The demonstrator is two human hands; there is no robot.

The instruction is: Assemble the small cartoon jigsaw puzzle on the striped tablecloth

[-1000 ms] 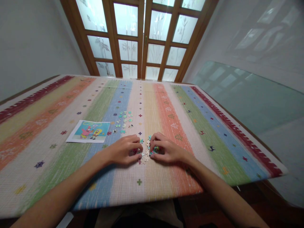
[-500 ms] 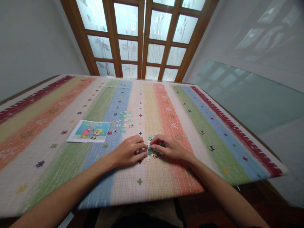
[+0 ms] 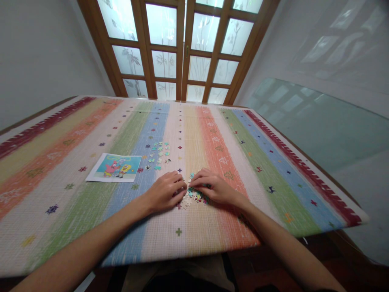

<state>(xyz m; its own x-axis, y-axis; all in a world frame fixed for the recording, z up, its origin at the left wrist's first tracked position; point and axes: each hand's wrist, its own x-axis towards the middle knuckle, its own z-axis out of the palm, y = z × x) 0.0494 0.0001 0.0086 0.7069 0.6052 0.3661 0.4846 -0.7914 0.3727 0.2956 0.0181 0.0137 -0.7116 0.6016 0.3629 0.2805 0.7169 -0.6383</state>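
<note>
A small heap of jigsaw puzzle pieces point(image 3: 191, 198) lies on the tablecloth between my two hands, some pale side up and others teal or multicoloured. My left hand point(image 3: 168, 190) rests at the heap's left edge, its fingers curled in towards the thumb; whatever they hold is hidden. From the right, my right hand point(image 3: 214, 186) reaches over the heap with thumb and fingers closed on a puzzle piece at its upper part. Farther off and to the left, several loose teal and pale pieces point(image 3: 159, 154) lie spread out in a group.
Left of the spread pieces lies a printed cartoon picture point(image 3: 117, 168) on white paper. A striped tablecloth point(image 3: 185, 239) covers the table, whose near edge is close to my body. Beyond the far edge stand wooden doors point(image 3: 179, 48) with frosted panes.
My right fingers have shifted slightly left and up over the heap, and my left fingers have drawn closer together. More of the heap shows between the hands.
</note>
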